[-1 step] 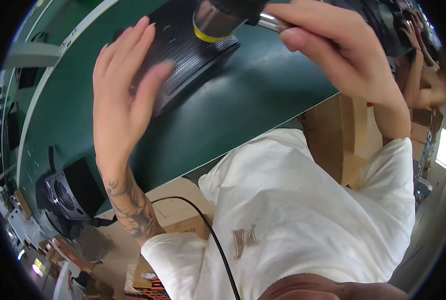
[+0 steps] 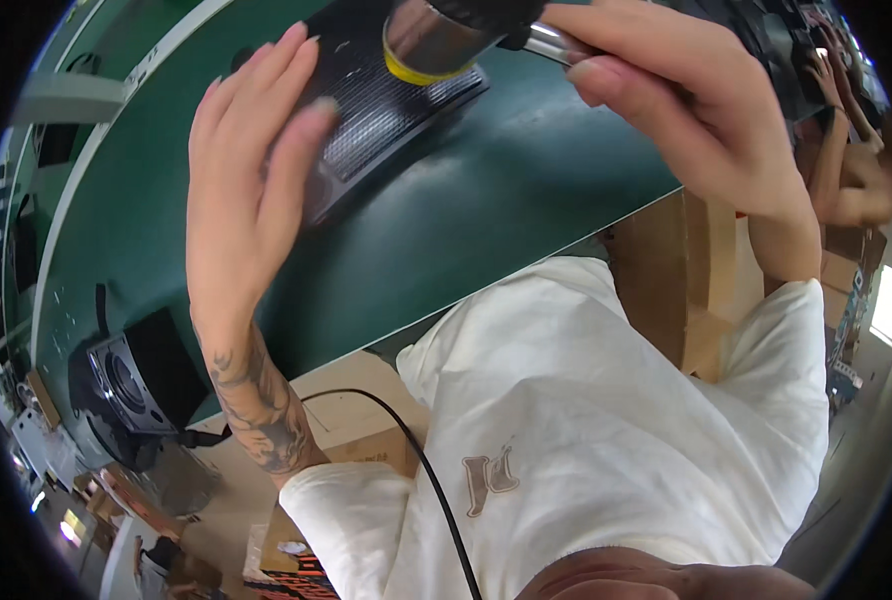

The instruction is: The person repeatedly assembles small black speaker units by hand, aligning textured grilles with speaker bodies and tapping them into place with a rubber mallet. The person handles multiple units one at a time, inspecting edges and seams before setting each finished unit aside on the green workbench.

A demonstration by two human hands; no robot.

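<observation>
A black panel-like case (image 2: 366, 135) with a ribbed, shiny face lies on the green tabletop (image 2: 416, 240). My left hand (image 2: 251, 170) rests at its left side, fingers stretched out and thumb spread over the near face. Over the case is a dark cylindrical tool (image 2: 428, 45) with a bright yellow ring at its lower end; its top runs out of view. From its right side sticks a shiny metal rod (image 2: 551, 42). Closed around the rod's outer end is my right hand (image 2: 681, 95), thumb against the fingers.
A small black speaker (image 2: 136, 375) stands on the table at the left, near a black cable (image 2: 406, 425) that crosses before me. Cardboard boxes (image 2: 656, 255) sit below the table edge. Another person's arm (image 2: 841, 160) shows at the far right.
The black case, the dark tool and my right hand have shifted very slightly to the right in view. My left thumb has moved up a little over the case.
</observation>
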